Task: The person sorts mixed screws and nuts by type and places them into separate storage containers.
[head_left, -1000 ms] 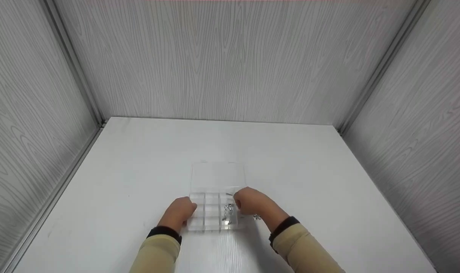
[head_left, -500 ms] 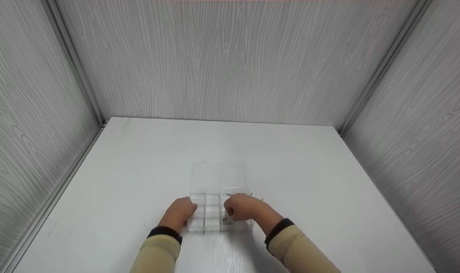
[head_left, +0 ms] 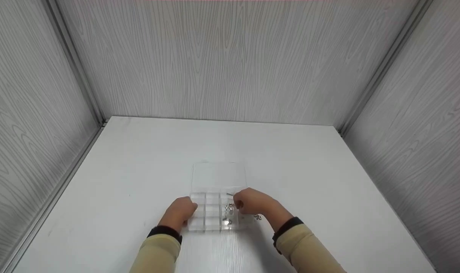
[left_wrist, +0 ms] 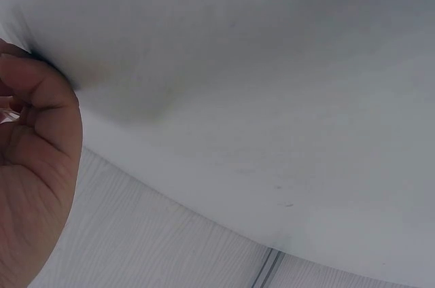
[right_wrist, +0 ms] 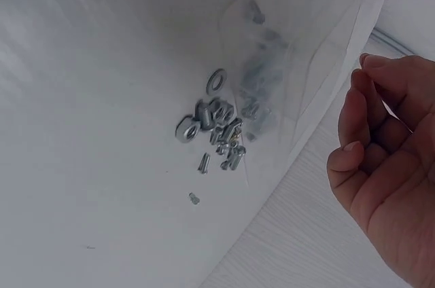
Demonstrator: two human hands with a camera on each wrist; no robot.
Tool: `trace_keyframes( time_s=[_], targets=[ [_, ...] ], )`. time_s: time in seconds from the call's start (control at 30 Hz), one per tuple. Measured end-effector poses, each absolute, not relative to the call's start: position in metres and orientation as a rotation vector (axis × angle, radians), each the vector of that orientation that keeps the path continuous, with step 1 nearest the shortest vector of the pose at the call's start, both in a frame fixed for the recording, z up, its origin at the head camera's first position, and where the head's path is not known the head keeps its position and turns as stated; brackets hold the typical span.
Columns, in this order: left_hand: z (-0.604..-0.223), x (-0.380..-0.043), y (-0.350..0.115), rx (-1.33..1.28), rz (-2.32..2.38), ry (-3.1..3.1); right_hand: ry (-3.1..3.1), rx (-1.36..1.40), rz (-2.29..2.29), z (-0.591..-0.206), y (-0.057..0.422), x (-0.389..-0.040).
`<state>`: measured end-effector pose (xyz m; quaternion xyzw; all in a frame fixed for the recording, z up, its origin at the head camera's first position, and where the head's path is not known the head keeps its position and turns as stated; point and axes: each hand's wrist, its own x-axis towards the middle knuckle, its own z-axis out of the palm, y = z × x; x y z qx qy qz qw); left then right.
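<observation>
At lower centre of the head view, a transparent compartment box (head_left: 212, 229) is resting on the white table (head_left: 309, 170), its lid (head_left: 218, 175) lying folded back toward the upper side of the frame. The left hand (head_left: 180, 210) is grasping the box's left edge with curled fingers, apparently steadying it. The right hand (head_left: 252, 201) is hovering over the box's right side, fingers curling inward; in the right wrist view its thumb and index tips are meeting, but whether they are pinching a small part cannot be told. Metal fasteners (head_left: 229, 208) are lying in the third column from the left, just beside that hand. To the right of the box, near the right wrist, loose hardware (right_wrist: 231, 132) is lying on the table; the right wrist view is showing a flat washer (right_wrist: 216, 81), a hex nut (right_wrist: 187, 129) and a short screw (right_wrist: 204, 163) among it. Judging from this arrangement, the step in hand is the sorting of loose pieces into compartments, now partly done. The next move is probably calling for a fine fingertip pinch on one piece, with the box being held still.
</observation>
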<state>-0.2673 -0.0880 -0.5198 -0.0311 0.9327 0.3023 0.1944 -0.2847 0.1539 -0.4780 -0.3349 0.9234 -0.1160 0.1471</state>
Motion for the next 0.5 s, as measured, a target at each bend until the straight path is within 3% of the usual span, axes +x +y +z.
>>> trace_keyframes(
  time_s=[0.5],
  targets=[
    [-0.521, -0.269, -0.085, -0.113, 0.823, 2.62, 2.74, -0.569, -0.28, -0.487, 0.192, -0.291]
  ],
)
